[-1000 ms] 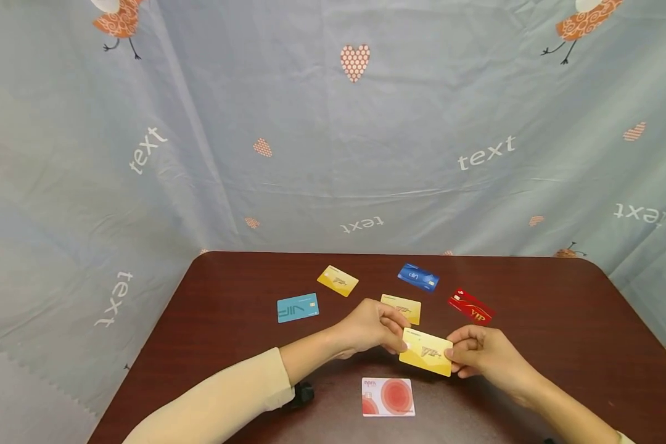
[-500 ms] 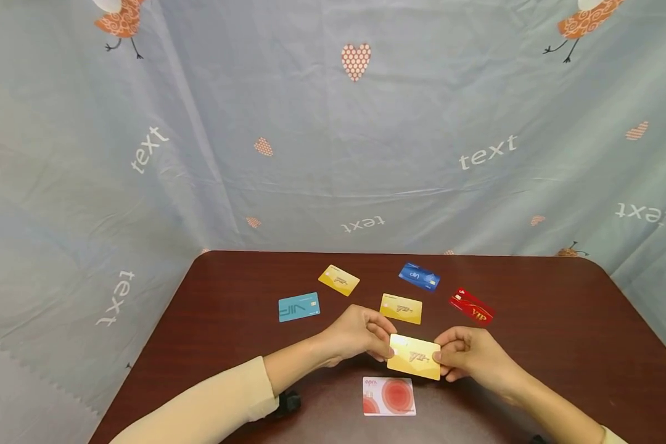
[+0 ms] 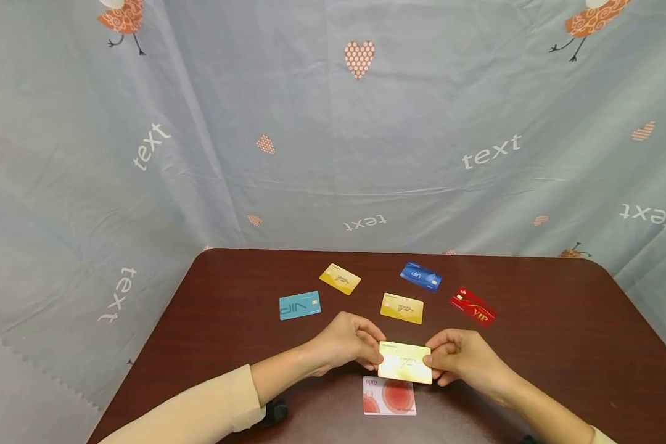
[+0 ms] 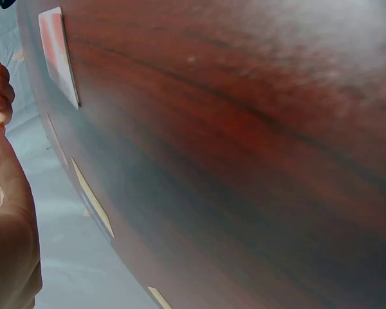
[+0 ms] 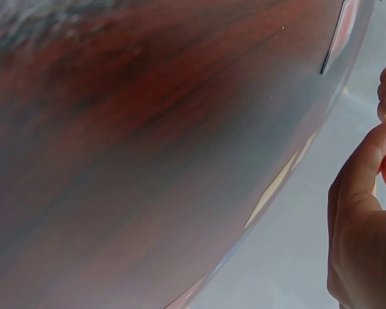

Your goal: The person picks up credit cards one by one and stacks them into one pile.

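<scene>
Between my two hands a shiny gold card [image 3: 405, 362] is held by its short edges, tilted above the table. My left hand [image 3: 346, 345] pinches its left edge between thumb and fingers, and my right hand [image 3: 468, 361] pinches the right edge. Just below it in the head view lies a white card with red circles [image 3: 390, 398], its top edge close to or behind the held card. In the left wrist view my left hand [image 4: 11, 212] shows at the left edge; in the right wrist view my right hand [image 5: 367, 225] shows at the right.
On the dark red-brown table [image 3: 227, 345] lie a teal card [image 3: 300, 306], a yellow card [image 3: 340, 279], another yellow card [image 3: 402, 308], a blue card [image 3: 420, 277] and a red card [image 3: 473, 306]. A patterned grey-blue cloth [image 3: 311, 123] hangs behind the table.
Both hands have carried the gold card leftward and slightly nearer, from right of the white card to just above it. Its face now catches more glare. The other cards stay put.
</scene>
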A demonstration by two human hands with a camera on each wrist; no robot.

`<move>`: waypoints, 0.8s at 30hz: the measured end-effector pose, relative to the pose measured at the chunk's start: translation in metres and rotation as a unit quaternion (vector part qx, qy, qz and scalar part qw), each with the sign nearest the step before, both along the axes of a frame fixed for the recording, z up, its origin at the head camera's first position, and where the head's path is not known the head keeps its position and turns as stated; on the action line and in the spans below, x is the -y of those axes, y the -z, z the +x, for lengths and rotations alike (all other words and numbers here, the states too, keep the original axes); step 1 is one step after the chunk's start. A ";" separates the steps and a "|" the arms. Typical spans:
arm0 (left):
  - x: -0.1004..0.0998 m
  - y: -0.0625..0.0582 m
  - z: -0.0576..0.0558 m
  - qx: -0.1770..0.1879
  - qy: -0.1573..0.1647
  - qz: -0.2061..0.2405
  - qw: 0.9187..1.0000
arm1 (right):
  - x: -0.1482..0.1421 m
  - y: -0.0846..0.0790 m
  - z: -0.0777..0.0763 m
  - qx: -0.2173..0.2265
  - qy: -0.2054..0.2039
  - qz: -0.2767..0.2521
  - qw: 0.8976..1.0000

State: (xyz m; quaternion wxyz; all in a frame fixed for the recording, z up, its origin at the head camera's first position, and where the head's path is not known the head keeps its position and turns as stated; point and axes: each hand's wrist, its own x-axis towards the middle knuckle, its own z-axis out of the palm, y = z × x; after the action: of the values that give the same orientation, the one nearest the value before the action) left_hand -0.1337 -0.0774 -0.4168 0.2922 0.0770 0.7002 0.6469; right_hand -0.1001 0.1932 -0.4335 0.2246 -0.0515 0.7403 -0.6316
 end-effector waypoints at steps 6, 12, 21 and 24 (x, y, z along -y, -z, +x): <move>0.007 0.003 0.002 0.007 0.003 -0.006 1.000 | 0.005 0.002 0.000 0.002 -0.016 0.000 1.000; 0.012 0.006 0.006 0.018 -0.001 -0.009 1.000 | 0.011 0.005 0.001 0.002 -0.026 0.008 1.000; 0.016 0.011 0.013 0.020 -0.009 -0.020 1.000 | 0.019 0.010 0.003 -0.009 -0.041 0.016 0.999; 0.018 0.013 0.016 0.022 -0.006 -0.021 1.000 | 0.021 0.011 0.003 -0.014 -0.048 0.019 0.999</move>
State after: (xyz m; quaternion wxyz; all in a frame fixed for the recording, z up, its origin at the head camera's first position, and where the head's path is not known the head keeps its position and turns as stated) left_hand -0.1182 -0.0949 -0.4296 0.3053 0.0522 0.7077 0.6350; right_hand -0.0968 0.1723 -0.4447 0.2453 -0.0915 0.7520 -0.6050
